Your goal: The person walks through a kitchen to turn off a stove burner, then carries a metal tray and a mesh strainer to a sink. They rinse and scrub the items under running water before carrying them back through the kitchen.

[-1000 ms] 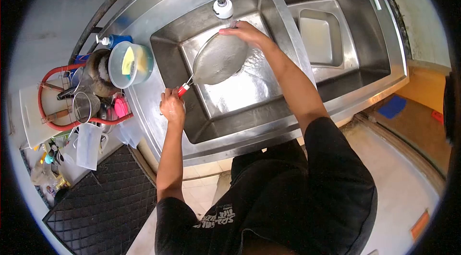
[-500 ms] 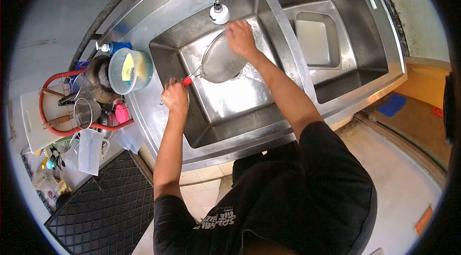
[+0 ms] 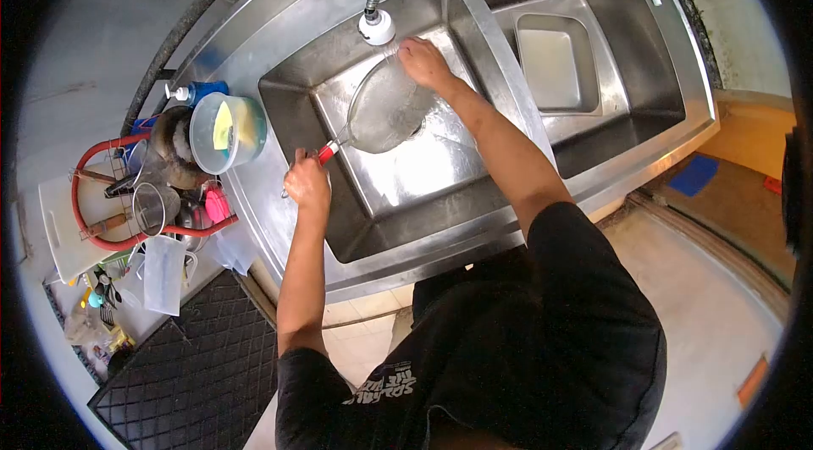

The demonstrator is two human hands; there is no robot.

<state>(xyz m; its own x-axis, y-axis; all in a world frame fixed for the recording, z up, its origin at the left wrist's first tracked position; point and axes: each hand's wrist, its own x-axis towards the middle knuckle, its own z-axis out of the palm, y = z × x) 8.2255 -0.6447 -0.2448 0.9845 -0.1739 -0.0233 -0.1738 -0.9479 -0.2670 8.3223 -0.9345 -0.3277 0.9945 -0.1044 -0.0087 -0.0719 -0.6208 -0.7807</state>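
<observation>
Twin-basin stainless steel sink (image 3: 510,77) fills most of the view; strainer is over the left-side basin, and a rectangular metal pan (image 3: 583,65) sits in the other. Wide, round wire-mesh strainer (image 3: 385,111) is tilted, bowl lying just below and beside the outlet, clear of the deck on the handle side. Translucent round plastic tub (image 3: 206,148) with a yellow sponge (image 3: 223,126) stands on the deck, left of the basin, near the left hand but not touched. Left hand (image 3: 307,181): closed round the strainer's red-and-white handle (image 3: 328,152), same grip as a second ago. Right hand (image 3: 426,65): at the far rim, fingers curled in; can't tell if it pinches the rim or only rests there. White spray head (image 3: 377,28) on its metal hose hangs just above that hand; some water seems to show below it, flow unclear. Change: a second ago the mesh looked cloudy grey; now basin floor and part of the drain show through. Right hand was blurred half a second ago, sharp now. My read: mesh is mostly free of the film, rinse well along; small residue not resolvable here.
</observation>
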